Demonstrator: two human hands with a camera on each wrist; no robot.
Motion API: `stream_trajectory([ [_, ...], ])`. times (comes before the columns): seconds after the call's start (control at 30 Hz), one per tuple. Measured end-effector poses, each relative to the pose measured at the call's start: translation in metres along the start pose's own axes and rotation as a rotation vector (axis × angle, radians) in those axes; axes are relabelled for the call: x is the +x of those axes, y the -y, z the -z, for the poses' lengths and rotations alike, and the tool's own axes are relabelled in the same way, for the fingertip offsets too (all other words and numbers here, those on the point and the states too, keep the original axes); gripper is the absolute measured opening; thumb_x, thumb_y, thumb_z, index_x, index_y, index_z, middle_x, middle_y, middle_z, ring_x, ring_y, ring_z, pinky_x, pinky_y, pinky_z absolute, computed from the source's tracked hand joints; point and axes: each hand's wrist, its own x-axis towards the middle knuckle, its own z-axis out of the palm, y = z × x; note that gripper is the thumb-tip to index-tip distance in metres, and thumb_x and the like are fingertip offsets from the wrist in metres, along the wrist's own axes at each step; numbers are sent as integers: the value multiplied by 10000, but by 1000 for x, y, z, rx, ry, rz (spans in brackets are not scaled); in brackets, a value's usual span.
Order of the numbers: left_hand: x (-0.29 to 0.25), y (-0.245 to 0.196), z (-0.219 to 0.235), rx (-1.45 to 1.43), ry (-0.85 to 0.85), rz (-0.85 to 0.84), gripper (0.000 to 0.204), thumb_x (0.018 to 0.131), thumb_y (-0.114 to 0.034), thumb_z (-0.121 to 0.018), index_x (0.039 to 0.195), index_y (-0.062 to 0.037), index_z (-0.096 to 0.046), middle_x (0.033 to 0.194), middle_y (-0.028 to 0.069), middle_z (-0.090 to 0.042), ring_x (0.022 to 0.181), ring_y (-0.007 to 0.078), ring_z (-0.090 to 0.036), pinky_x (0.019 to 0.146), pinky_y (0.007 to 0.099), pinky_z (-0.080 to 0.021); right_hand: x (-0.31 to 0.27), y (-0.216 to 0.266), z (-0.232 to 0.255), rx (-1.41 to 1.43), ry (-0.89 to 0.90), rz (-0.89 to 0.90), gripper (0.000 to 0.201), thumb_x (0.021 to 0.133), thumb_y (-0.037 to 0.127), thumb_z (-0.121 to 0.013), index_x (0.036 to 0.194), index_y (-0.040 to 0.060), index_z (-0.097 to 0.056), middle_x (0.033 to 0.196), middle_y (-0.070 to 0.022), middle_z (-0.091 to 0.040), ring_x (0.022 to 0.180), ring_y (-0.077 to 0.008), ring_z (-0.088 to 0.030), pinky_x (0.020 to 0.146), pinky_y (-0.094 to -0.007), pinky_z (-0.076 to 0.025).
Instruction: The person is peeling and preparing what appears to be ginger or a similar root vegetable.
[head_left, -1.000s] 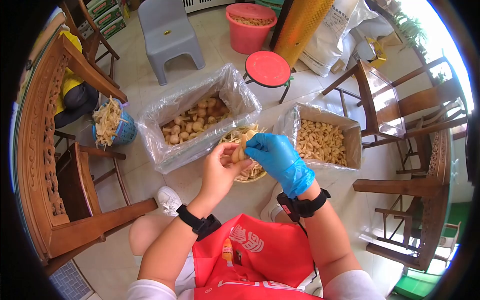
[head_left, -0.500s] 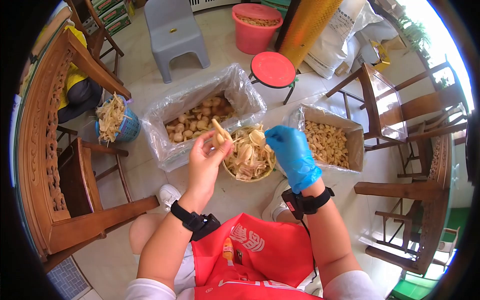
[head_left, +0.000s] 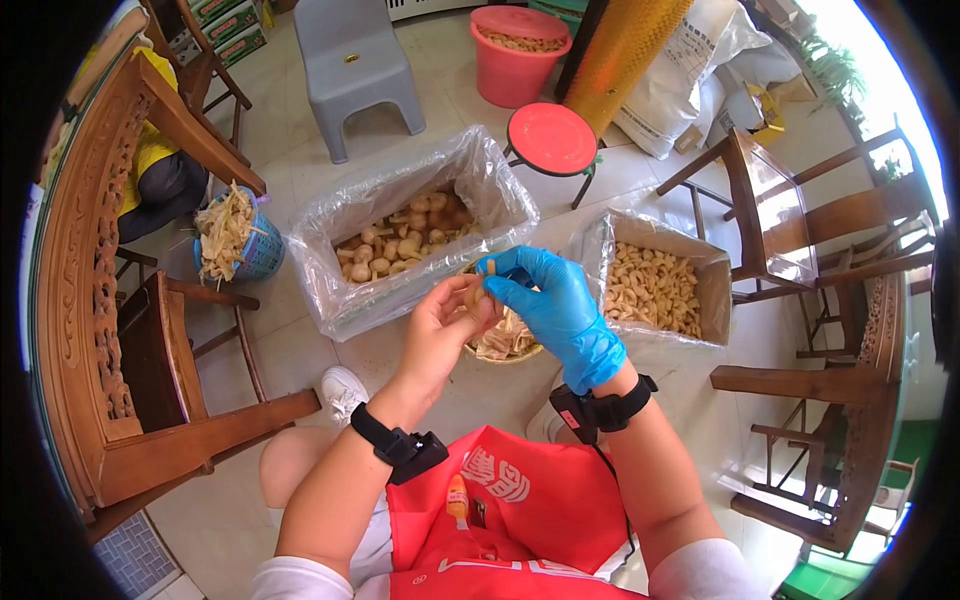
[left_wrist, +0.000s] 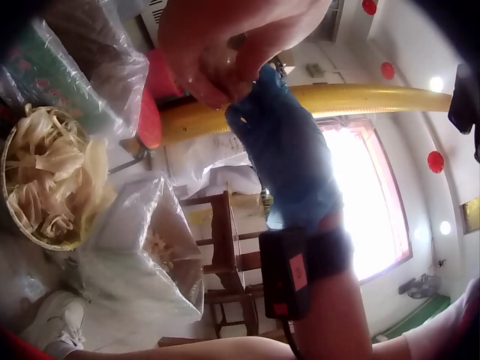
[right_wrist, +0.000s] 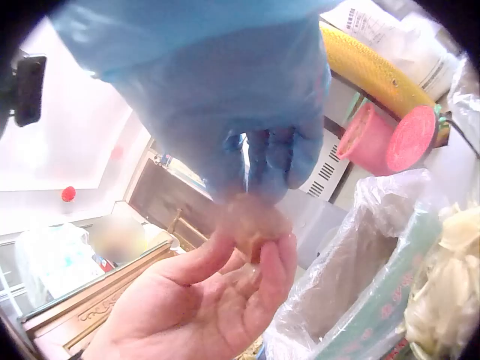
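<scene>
My bare left hand [head_left: 440,330] holds a garlic bulb [right_wrist: 255,223] between thumb and fingers. From above, my blue-gloved right hand [head_left: 555,310] pinches the bulb's upper part, its curled fingertips meeting those of the left. The fingers mostly cover the bulb in the head view. Below both hands stands a round basket [left_wrist: 9,184] heaped with papery garlic skins [left_wrist: 56,176]. A plastic-lined box [head_left: 375,318] with whole garlic bulbs [head_left: 405,240] lies ahead to the left. To the right, another lined box [head_left: 716,295] contains loose garlic cloves [head_left: 650,285].
A blue basket [head_left: 262,255] overflowing with skins stands at far left, beside a seated person in yellow. Behind the boxes are a grey plastic chair [head_left: 360,80], a red stool [head_left: 552,138] and a pink bucket [head_left: 515,80]. Wooden chairs [head_left: 770,210] flank both sides.
My hands were together on the bulb, then parted, the gloved hand moving right over the basket of skins. Now they are together again, the gloved fingers back on the bulb.
</scene>
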Motion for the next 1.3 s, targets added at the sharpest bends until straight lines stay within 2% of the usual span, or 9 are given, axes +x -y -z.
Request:
stream_trajectory([
  [0.07,1,-1,3,32,-1,17,350,890,-179,-604,1193,-43,-493,1074,51,-584,995,162,-578,872,309,-470,0,-1,-2,116,-11,-114,153,812,74,-644,949,6,-629,796,-78,-633,682,-110,-558,636,-256,-470],
  [0.5,0,-7,-4,51,-116,-68,309,915,-201,-568,1178,-56,-494,1054,52,-598,943,142,-593,837,295,-487,-2,-8,-17,241,-217,-84,122,847,52,-618,963,17,-609,809,-25,-627,724,-78,-548,655,-241,-460],
  [0.73,2,13,10,53,-88,-76,271,906,-158,-573,1147,-63,-495,996,52,-591,898,151,-596,827,309,-490,-2,-15,-4,158,45,-176,223,778,131,-616,945,-14,-641,724,-76,-624,670,-100,-548,621,-291,-471],
  [0.9,3,16,19,151,-146,-105,309,899,-142,-582,1183,-76,-481,995,37,-575,897,142,-574,826,300,-467,-3,-17,-12,30,9,-121,185,695,56,-558,848,-43,-592,737,-250,-567,627,-243,-551,622,-379,-457],
  [0.97,6,14,20,162,-190,-137,315,883,-112,-603,1165,-37,-485,1016,47,-579,902,122,-564,802,256,-465,-1,-23,-21,40,-66,-63,233,709,33,-593,934,-22,-619,804,-199,-640,737,-254,-623,682,-352,-490],
  [1.07,11,16,27,332,-88,-248,343,883,-99,-600,1196,-26,-481,1091,69,-566,964,136,-551,833,254,-445,-1,-20,-35,-17,-197,9,152,645,-22,-575,796,-12,-591,751,-218,-580,692,-400,-548,597,-397,-445],
  [1.2,10,19,30,513,-131,-334,370,904,-103,-575,1240,3,-461,1140,81,-554,1039,158,-532,883,273,-420,-9,-19,-47,0,-291,108,177,645,-50,-568,817,-8,-575,731,-214,-547,668,-351,-532,601,-386,-443],
  [1.27,13,18,31,442,-136,-318,373,912,-117,-569,1241,15,-455,1147,91,-553,1054,169,-530,907,288,-415,-13,1,-41,218,-223,-64,109,689,-73,-528,786,-24,-515,719,-182,-493,671,-224,-427,619,-363,-414],
  [1.3,13,17,28,441,-118,-319,373,912,-117,-569,1241,15,-455,1147,91,-553,1054,169,-530,907,288,-415,-13,-1,-41,212,-240,-62,109,689,-73,-528,786,-24,-515,719,-182,-493,671,-224,-427,619,-363,-414],
])
